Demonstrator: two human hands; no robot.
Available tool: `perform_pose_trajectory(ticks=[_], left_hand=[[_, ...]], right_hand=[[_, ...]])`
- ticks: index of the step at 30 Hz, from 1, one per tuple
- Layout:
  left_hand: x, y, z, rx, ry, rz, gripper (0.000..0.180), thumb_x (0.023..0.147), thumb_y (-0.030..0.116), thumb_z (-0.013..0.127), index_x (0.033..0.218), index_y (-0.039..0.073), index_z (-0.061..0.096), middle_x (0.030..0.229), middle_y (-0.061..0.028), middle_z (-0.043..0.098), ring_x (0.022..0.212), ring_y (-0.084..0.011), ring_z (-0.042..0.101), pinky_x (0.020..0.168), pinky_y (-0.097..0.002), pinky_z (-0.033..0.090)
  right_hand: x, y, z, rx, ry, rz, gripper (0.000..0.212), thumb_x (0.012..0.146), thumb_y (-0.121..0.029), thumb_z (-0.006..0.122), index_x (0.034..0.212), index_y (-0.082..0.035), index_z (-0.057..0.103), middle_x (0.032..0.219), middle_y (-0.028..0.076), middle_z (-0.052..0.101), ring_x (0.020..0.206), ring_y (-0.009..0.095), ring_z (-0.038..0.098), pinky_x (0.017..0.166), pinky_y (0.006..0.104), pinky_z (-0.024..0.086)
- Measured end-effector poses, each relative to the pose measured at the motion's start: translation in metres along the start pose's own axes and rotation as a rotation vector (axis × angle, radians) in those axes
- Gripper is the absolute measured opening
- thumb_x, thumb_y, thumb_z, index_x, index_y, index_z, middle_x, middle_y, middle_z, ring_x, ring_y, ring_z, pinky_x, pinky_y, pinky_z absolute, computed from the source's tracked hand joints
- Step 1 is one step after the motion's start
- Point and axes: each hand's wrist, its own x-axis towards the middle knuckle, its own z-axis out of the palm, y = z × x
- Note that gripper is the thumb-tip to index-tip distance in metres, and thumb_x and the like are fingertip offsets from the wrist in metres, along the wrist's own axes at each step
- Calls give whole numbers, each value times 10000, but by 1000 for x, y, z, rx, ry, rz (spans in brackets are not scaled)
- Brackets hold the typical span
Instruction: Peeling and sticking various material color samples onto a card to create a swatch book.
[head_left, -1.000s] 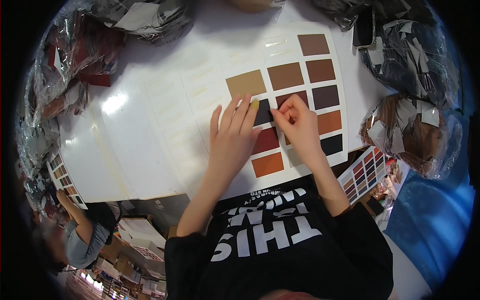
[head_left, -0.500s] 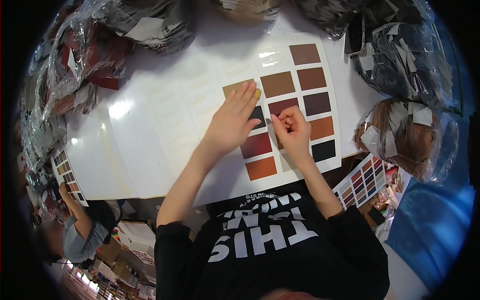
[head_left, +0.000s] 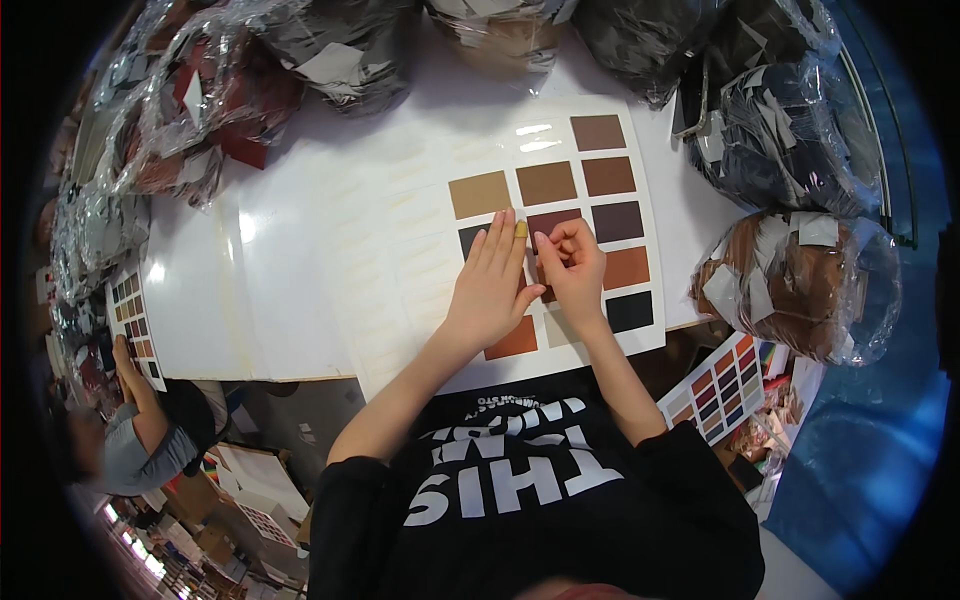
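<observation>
A large white sample card lies before me with rows of coloured swatches on its right part. My left hand rests flat on it, fingers stretched out, a yellow band round one fingertip. It partly covers a dark swatch and hides most of what lies below that. Just above its fingertips is a tan swatch. My right hand is closed in a pinch close beside it, below a dark red swatch. Whatever the pinch may hold is too small to see. An orange swatch shows under my left wrist.
Clear plastic bags of swatches, including grey, brown and red ones, ring the white table. A phone-like dark object leans at the right. Another printed swatch card lies lower right. A person works at far left.
My left hand has slid toward me, off the tan swatch and down over the dark one. My right hand stays pinched near the same swatches. The whole view has shifted slightly.
</observation>
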Motion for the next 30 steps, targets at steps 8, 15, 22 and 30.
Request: perform_pose_trajectory(ticks=[8, 15, 22, 30], left_hand=[[22, 5, -41, -585, -63, 334, 523, 928, 184, 512, 1410, 31, 381, 1463, -169, 384, 1385, -319, 316, 1132, -422, 254], [191, 31, -116, -509, 490, 615, 342, 899, -51, 449, 1203, 17, 592, 1126, -136, 657, 1045, -231, 624, 916, -303, 459], [378, 25, -136, -133, 663, 537, 168, 832, 72, 547, 960, 17, 641, 949, -195, 646, 938, -377, 608, 829, -426, 480], [409, 40, -124, 172, 389, 180, 370, 797, 349, 701, 997, 38, 683, 959, -190, 661, 900, -370, 649, 766, -441, 522]], right_hand=[[-16, -26, -28, 45, 79, -56, 158, 888, -11, 634, 882, -49, 481, 717, -30, 530, 633, -3, 499, 535, 147, 356], [-31, -119, -117, -170, 143, -383, 86, 898, -4, 597, 933, -5, 518, 791, 44, 564, 649, 90, 584, 596, 213, 472], [-49, -222, -175, -751, 97, -442, 177, 820, 9, 653, 995, 27, 632, 821, 73, 648, 699, 119, 621, 654, 235, 489], [55, -287, -214, -1208, 196, -478, 130, 874, -70, 629, 989, -9, 632, 782, 34, 621, 665, 78, 545, 604, 229, 425]])
